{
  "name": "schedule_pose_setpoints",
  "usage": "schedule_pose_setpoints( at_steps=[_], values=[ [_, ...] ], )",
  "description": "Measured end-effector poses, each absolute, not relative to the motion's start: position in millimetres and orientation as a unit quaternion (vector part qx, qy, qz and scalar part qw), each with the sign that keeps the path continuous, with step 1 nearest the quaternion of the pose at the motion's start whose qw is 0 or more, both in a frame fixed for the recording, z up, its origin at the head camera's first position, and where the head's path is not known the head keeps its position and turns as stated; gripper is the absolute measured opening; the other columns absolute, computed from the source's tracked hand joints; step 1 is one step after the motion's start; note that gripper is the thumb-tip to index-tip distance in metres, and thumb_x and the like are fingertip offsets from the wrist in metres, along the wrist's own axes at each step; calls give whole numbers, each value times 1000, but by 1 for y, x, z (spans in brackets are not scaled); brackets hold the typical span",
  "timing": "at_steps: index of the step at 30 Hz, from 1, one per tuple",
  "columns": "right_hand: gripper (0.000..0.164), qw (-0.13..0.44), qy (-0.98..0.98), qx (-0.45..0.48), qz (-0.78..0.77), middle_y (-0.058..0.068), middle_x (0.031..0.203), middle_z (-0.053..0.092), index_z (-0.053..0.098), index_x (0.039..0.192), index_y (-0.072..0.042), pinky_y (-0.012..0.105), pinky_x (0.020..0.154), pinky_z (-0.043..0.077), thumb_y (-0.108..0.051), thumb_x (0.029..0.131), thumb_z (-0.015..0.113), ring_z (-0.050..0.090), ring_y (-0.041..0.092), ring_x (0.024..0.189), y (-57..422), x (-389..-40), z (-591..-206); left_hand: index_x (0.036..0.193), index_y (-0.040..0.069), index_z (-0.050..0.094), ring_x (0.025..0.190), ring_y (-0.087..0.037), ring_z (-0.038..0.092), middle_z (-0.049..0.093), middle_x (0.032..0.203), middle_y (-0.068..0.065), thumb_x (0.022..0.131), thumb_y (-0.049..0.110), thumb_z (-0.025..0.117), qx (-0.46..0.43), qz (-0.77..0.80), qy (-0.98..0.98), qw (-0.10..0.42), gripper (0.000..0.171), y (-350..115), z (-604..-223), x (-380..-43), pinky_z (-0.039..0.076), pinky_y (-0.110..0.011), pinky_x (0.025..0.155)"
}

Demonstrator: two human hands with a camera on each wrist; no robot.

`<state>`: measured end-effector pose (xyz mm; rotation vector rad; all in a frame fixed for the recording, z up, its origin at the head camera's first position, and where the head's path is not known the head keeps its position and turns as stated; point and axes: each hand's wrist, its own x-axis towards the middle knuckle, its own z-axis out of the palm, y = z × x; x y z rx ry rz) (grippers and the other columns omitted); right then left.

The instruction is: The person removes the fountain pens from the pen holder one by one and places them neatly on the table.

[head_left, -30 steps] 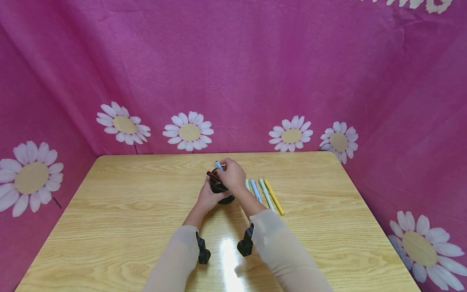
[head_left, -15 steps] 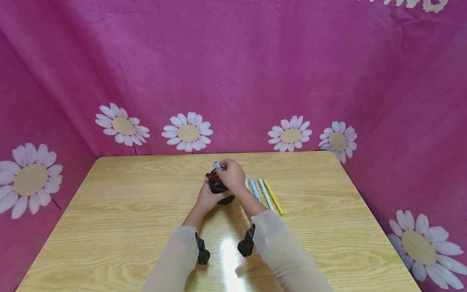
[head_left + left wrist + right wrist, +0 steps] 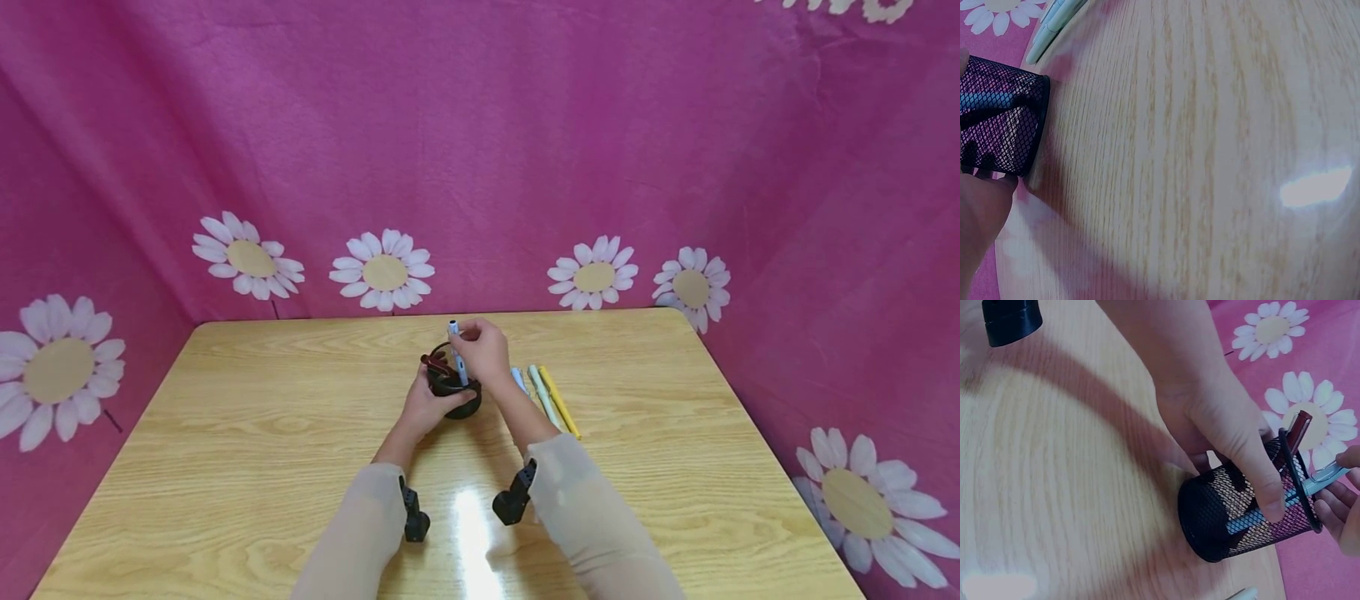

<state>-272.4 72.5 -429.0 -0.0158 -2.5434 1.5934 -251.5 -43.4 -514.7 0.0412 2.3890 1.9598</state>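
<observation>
A black mesh pen holder (image 3: 467,410) stands near the back middle of the table, tilted slightly in the right wrist view. My left hand (image 3: 422,410) grips its side, thumb across the front mesh (image 3: 1213,515). Above the rim, my right hand (image 3: 486,354) pinches a light blue pen (image 3: 461,369) near its upper end. Through the mesh in the right wrist view, this pen's lower part shows inside the holder, reaching toward the base. A dark red pen (image 3: 1299,431) leans out over the rim beside it.
Right of the holder, a yellow pen (image 3: 560,402), a pale green pen (image 3: 543,395) and another blue pen (image 3: 518,378) lie side by side, partly behind my right forearm. A pink curtain with daisies (image 3: 480,167) hangs behind the wooden table (image 3: 262,433).
My right hand has shifted slightly up and right, and the blue pen now stands more upright, with more of its length showing. The red pen has settled lower in the holder. My left hand keeps its grip.
</observation>
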Motion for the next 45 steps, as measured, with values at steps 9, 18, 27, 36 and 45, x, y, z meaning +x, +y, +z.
schedule_pose_setpoints(
  at_steps=[9, 18, 27, 36, 45],
  values=[
    [24, 82, -815, -8, 573, 15, 95, 66, 64, 104, -3, 26, 70, 52, -16, 85, 68, 64, 25, 88, 80, -274, -417, 141, 14, 33, 130, -28, 42, 46, 137, -14, 70, 22, 83, 16, 634, 773, 26, 87, -43, -516, -253, 32, -45, 110],
    [22, 104, -787, 3, 609, 12, 90, 65, 65, 101, -3, 18, 64, 47, -16, 84, 69, 61, 16, 80, 86, -276, -407, 140, 14, 33, 132, -28, 39, 44, 140, -13, 69, 21, 84, 11, 637, 770, 26, 88, -42, -518, -254, 29, -44, 112],
    [22, 136, -775, 17, 617, 13, 86, 66, 66, 99, -1, 17, 62, 44, -15, 83, 70, 56, 7, 72, 93, -278, -391, 140, 13, 34, 133, -28, 38, 42, 142, -12, 68, 18, 84, 18, 650, 760, 20, 88, -43, -518, -254, 28, -43, 113],
    [24, 111, -755, -4, 647, 2, 81, 63, 67, 102, -2, 25, 65, 54, -17, 83, 70, 56, 4, 68, 101, -282, -381, 139, 12, 33, 134, -28, 37, 43, 141, -13, 68, 19, 84, 9, 648, 761, 27, 88, -43, -517, -253, 28, -44, 113],
    [26, 119, -746, -8, 655, -1, 78, 61, 66, 103, 0, 17, 60, 52, -15, 83, 70, 56, 3, 66, 114, -283, -372, 139, 11, 33, 133, -29, 38, 44, 140, -13, 68, 21, 84, 4, 641, 767, 33, 87, -43, -516, -253, 30, -45, 112]
  ],
)
